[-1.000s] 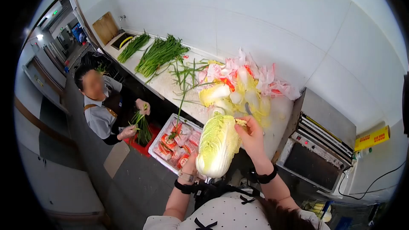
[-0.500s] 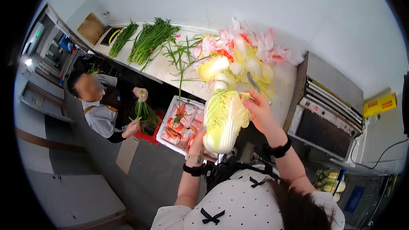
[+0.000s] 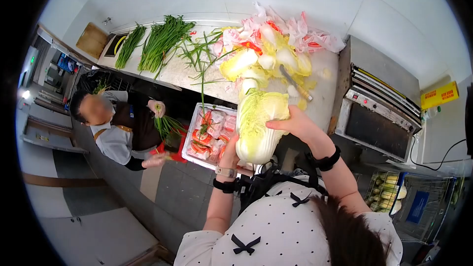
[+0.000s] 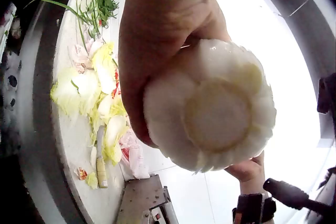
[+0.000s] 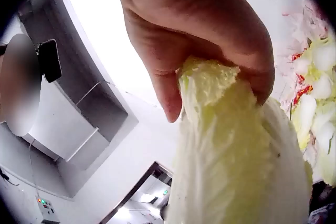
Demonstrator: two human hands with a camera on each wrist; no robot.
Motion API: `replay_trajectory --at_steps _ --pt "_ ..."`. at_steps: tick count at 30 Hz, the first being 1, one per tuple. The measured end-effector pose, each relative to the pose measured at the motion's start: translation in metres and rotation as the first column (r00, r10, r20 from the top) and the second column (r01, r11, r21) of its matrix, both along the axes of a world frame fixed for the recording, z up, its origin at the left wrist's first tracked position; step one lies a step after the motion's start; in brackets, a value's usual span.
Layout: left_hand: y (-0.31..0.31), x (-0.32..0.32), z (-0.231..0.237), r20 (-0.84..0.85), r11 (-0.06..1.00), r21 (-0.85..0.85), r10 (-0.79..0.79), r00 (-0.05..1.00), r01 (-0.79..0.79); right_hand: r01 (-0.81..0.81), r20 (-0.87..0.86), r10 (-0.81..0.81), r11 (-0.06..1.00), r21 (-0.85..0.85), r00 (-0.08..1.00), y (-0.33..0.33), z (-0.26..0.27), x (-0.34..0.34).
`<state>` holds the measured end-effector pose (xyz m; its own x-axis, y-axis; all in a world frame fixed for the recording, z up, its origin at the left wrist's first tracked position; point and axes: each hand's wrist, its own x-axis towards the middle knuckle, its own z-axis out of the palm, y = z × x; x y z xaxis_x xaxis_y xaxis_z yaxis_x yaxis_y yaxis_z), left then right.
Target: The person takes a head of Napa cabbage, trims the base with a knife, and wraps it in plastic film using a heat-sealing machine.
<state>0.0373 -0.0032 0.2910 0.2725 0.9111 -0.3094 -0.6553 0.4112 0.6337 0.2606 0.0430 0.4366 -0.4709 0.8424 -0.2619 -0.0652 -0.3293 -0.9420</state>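
In the head view a napa cabbage (image 3: 258,130) is held up in front of the body, at the counter's near edge. My left hand (image 3: 229,152) grips its lower left side; the left wrist view shows fingers wrapped round it beside the pale cut base (image 4: 218,116). On the upper right side, my right hand (image 3: 299,124) holds the leaves with the thumb across the front. The right wrist view has this hand pinching the leafy top (image 5: 210,79) between thumb and fingers. Loose cabbage leaves (image 3: 240,65) and a knife (image 3: 300,89) lie on the counter beyond.
Green stalks (image 3: 165,44) lie along the counter (image 3: 212,86), with crumpled plastic bags (image 3: 318,39) at the wall. A white foam box (image 3: 189,155) of wrapped packs stands below. Another person (image 3: 125,128) holds green stalks at left. A metal machine (image 3: 379,93) stands right.
The right thumb and fingers have moved from a leaf's edge to a fuller hold on the cabbage's upper right side. The left hand keeps its grip. The head view has shifted.
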Motion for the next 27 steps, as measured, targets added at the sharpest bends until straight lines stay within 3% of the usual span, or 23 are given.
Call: replay_trajectory --at_steps 2,4,7,10,11,13,15,18,23,24,25,26,27 --pt "0.005 0.0 -0.002 0.038 0.998 -0.057 0.009 0.999 -0.007 0.028 -0.05 -0.029 1.0 -0.006 0.998 -0.005 0.004 -0.003" --pt "0.005 0.001 0.005 0.033 0.999 0.006 0.037 0.999 -0.037 0.059 -0.101 -0.058 0.998 0.015 0.993 -0.012 0.007 -0.002" --pt "0.009 -0.003 0.004 0.054 0.998 -0.008 0.064 0.997 -0.064 0.029 -0.127 -0.009 0.987 0.158 0.992 -0.024 0.004 0.002" --pt "0.015 -0.004 0.013 0.025 0.994 0.01 0.112 0.993 -0.112 -0.095 0.055 0.082 0.947 0.307 0.995 -0.049 0.018 0.005" --pt "0.016 -0.002 0.021 0.006 0.991 0.03 0.131 0.991 -0.131 -0.207 0.131 0.165 0.863 0.46 0.978 -0.055 0.012 0.008" --pt "0.024 0.008 0.054 -0.03 0.963 0.009 0.27 0.962 -0.27 -0.341 0.282 0.193 0.58 0.74 0.94 -0.066 0.01 0.005" --pt "0.029 0.011 0.06 -0.006 0.936 0.01 0.351 0.936 -0.351 -0.335 0.281 0.185 0.451 0.827 0.942 -0.074 0.018 -0.001" --pt "0.038 0.004 0.062 0.111 0.922 0.063 0.374 0.921 -0.383 -0.346 0.319 0.136 0.42 0.839 0.938 -0.085 0.014 0.0" --pt "0.043 0.011 0.075 0.114 0.868 0.082 0.48 0.87 -0.49 -0.278 0.297 0.003 0.359 0.891 0.955 -0.086 0.008 0.004" --pt "0.045 0.013 0.075 0.122 0.858 0.091 0.495 0.86 -0.506 -0.269 0.274 0.046 0.396 0.878 0.961 -0.085 0.01 0.008" --pt "0.045 0.014 0.067 -0.079 0.79 0.278 0.586 0.807 -0.546 -0.262 0.248 0.09 0.434 0.862 0.965 -0.085 0.014 0.013" --pt "0.042 0.013 0.051 -0.254 0.711 0.462 0.678 0.689 -0.529 -0.257 0.219 0.134 0.474 0.843 0.966 -0.087 0.017 0.016" --pt "0.047 0.001 0.051 -0.041 0.797 0.225 0.582 0.812 -0.56 -0.158 0.1 0.14 0.506 0.848 0.985 -0.091 0.018 0.016"
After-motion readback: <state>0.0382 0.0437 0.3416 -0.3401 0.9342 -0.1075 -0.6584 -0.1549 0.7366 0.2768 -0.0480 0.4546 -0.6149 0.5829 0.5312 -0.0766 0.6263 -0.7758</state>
